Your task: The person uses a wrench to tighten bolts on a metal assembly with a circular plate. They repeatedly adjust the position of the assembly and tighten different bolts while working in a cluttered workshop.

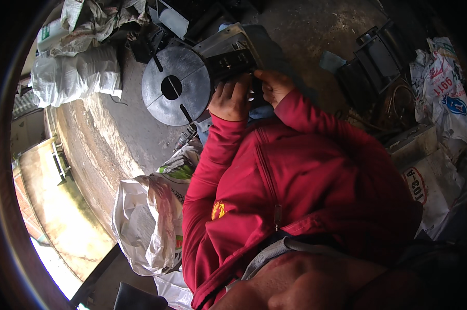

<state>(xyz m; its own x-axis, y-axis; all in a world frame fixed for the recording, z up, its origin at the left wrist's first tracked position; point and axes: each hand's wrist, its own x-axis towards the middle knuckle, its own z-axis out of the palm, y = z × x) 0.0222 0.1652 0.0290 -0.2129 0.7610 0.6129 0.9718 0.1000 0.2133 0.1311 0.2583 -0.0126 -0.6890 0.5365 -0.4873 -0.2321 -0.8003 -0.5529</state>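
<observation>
Side by side at the top middle, both my hands are closed at the near edge of a dark, box-like part (230, 63). My left hand (230, 99) has its fingers curled, and what lies under them is hidden. Thumb and index finger of my right hand (274, 86) come together in a pinch, on something too small and dark to name. Just left of my left hand is a round grey metal disc (194, 82) with a dark centre hole and two slots. A worn metal plate (222, 42) shows behind the dark part.
White sacks (77, 77) lie at the far left, and an open white bag (145, 222) stands by my left arm. A tool with a metal end (185, 137) sits below the disc. Dark metal parts (375, 59) and printed sacks (440, 88) crowd the right.
</observation>
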